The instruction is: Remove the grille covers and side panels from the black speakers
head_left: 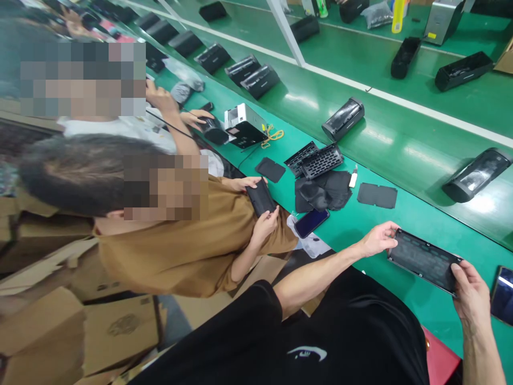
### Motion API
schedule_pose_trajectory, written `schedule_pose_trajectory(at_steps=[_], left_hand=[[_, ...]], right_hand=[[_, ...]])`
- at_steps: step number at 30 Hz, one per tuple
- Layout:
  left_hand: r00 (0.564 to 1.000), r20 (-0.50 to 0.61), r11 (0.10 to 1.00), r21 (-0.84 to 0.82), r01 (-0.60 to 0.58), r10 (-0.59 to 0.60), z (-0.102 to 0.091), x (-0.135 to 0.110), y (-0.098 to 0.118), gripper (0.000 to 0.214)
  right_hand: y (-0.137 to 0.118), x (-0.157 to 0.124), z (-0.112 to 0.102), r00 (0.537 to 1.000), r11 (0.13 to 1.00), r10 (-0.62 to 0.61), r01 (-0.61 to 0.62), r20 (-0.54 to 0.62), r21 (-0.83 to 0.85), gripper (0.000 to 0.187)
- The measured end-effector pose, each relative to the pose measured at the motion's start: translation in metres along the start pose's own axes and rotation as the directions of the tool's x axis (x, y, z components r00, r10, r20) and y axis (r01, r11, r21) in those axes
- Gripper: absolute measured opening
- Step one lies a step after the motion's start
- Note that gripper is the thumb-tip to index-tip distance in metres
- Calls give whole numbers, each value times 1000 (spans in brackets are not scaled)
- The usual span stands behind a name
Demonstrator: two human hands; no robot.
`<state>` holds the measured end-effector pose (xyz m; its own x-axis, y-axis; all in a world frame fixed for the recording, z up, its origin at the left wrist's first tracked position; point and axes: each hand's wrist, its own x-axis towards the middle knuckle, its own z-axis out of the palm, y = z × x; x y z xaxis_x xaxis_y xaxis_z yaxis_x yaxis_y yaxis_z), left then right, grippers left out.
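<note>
1. Clearly, the wearer's left hand [379, 240] pinches the left end of a black grille panel [425, 262], thumb and fingers closed on its edge.
2. At the opposite end, the right hand [473, 289] grips the panel's short side, its thumb laid over the rim and its other fingers partly hidden.
3. Between both hands, the panel is held tilted above the green table [348, 216], its shallow, tray-like inside facing the wearer. Holes show dimly through the bottom; whether a sheet lies inside cannot be told.
4. Near the right hand lies a phone [503, 295] at the picture's edge.
5. Beyond the left hand are a flat black sheet [377, 195], a small white bottle [353, 177], a heap of black sheets [326, 190] and overlapping grilles [323, 160].
6. A co-worker's hands [266, 225] hold another black panel [261, 198] beside a dark-screened phone [311, 223].
7. Farther out, black housings [343, 118] rest spaced along a green belt [385, 117].
8. Open cardboard boxes [122, 326] stand at lower left, contents unclear.
</note>
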<state>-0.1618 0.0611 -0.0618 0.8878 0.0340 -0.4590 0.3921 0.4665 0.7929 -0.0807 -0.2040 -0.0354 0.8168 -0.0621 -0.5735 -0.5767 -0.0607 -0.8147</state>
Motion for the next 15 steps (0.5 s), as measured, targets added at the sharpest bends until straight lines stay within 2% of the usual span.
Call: schedule_pose_trajectory(at_steps=[11, 15], left_hand=[[999, -30, 997, -68, 39, -41, 4, 1, 6, 49], [998, -57, 999, -24, 27, -28, 5, 3, 5, 47]], right_hand=[[-6, -1, 3, 999, 999, 38, -38, -5, 28, 56], [-5, -1, 4, 999, 998, 49, -49, -18, 34, 55]])
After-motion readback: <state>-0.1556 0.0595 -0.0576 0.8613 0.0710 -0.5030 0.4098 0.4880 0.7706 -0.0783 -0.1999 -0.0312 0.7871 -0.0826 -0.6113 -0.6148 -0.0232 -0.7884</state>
